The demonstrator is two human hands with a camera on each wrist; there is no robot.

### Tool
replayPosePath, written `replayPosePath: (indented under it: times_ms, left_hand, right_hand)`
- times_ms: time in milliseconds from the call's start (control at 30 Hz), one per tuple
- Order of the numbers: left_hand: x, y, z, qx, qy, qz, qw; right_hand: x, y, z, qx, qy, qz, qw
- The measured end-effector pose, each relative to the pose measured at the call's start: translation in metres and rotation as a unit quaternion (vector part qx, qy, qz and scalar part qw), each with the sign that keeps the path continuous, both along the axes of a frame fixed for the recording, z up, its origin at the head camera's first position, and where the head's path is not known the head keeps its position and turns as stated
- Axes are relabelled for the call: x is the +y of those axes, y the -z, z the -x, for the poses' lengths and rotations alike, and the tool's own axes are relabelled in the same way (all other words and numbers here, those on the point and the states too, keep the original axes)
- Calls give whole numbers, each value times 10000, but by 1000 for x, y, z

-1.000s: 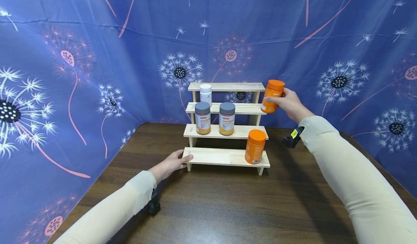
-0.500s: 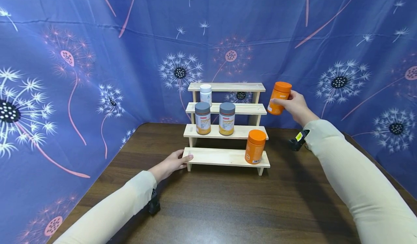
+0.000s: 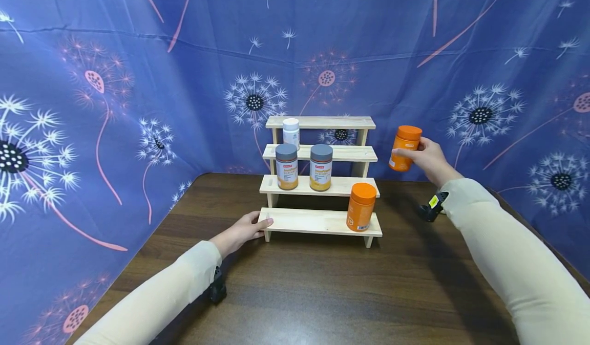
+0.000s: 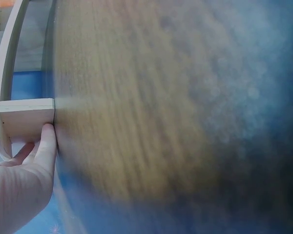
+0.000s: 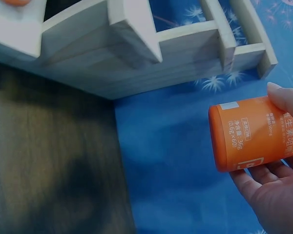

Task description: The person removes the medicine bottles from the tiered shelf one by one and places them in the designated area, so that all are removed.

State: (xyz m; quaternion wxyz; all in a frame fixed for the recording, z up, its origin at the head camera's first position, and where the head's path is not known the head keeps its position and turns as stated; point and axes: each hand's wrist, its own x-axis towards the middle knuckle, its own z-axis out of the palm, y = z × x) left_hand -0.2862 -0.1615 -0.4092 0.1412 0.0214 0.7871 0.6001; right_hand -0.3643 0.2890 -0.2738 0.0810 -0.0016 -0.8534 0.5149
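Note:
My right hand (image 3: 435, 162) grips an orange bottle (image 3: 405, 148) with an orange lid, in the air to the right of the stepped wooden rack (image 3: 304, 221). In the right wrist view, thumb and fingers wrap round the bottle (image 5: 251, 134), its base toward the rack. My left hand (image 3: 244, 231) holds the left end of the rack's lowest step, thumb over the top. In the left wrist view, a finger lies against the step's end support (image 4: 29, 119). Another orange bottle (image 3: 361, 209) stands at the right of the lowest step.
Two jars with grey lids, a left jar (image 3: 287, 168) and a right jar (image 3: 321, 168), stand on the second step. Behind them a white bottle (image 3: 291, 131) is on the third step. The rack stands on a dark wooden table (image 3: 295, 288) before a blue dandelion-print cloth (image 3: 193, 79).
My right hand has carried the orange bottle rightward, away from the rack's third step, and slightly lower. The left hand has stayed at the rack's lowest step.

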Motion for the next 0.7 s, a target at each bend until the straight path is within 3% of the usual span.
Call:
replayPosePath:
  times_ms: [700]
  left_hand:
    - [-2,2,1,15,75,-45,10000]
  right_hand:
    - [18,37,-8,-155,119,-156,9997]
